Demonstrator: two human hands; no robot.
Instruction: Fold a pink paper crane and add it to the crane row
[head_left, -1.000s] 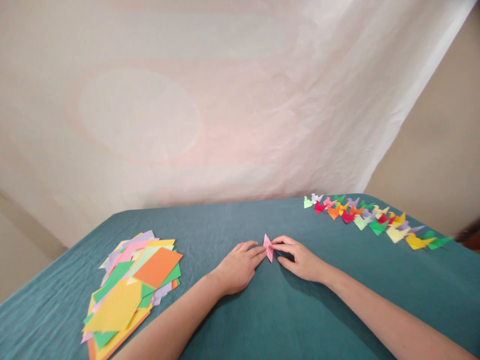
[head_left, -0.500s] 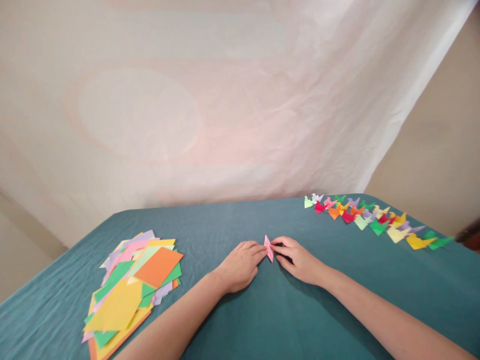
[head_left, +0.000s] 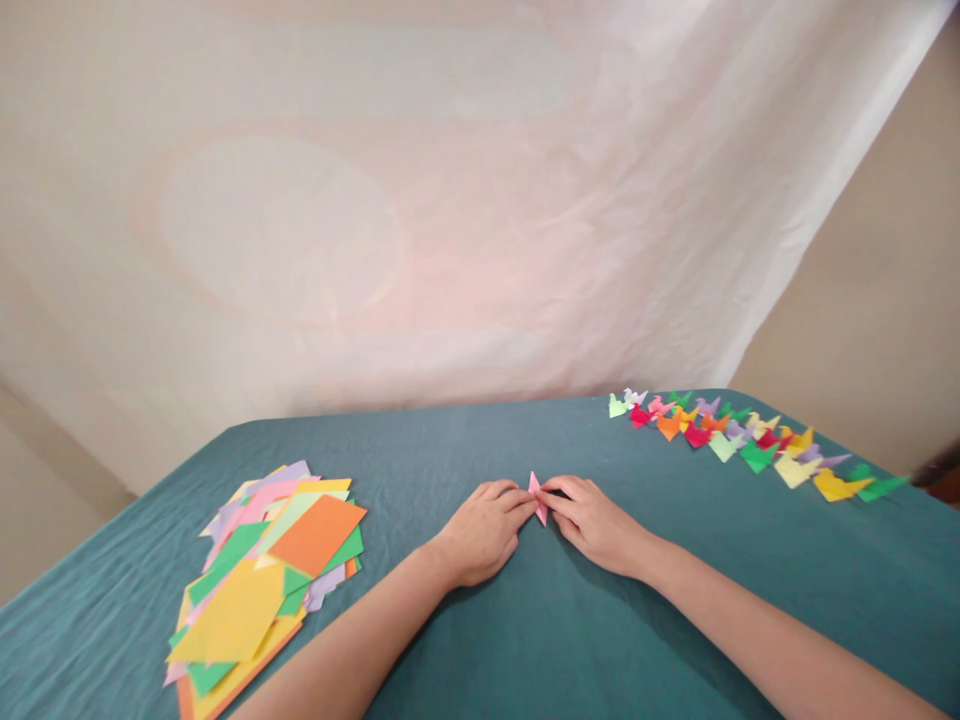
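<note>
A small pink folded paper (head_left: 535,483), narrow and diamond-shaped, lies on the tablecloth between my two hands. My left hand (head_left: 484,530) has its fingers together, with the fingertips pressed on the paper's left side. From the other side, my right hand (head_left: 592,520) grips the paper's middle with curled fingers, thumb and forefinger close together. The fingertips cover the centre of the paper, so its folds there are hidden. Its upper and lower points stick out beyond the fingers.
To the left lies a loose pile of coloured paper sheets (head_left: 232,610), an orange one (head_left: 319,535) on top. Several folded paper birds (head_left: 757,455) stand in rows at the back right. A dark green cloth (head_left: 420,450) covers the table; a pale sheet (head_left: 465,220) hangs behind.
The fingers of my right hand have moved slightly left and closed in over the middle of the pink paper. My left hand has stayed nearly still.
</note>
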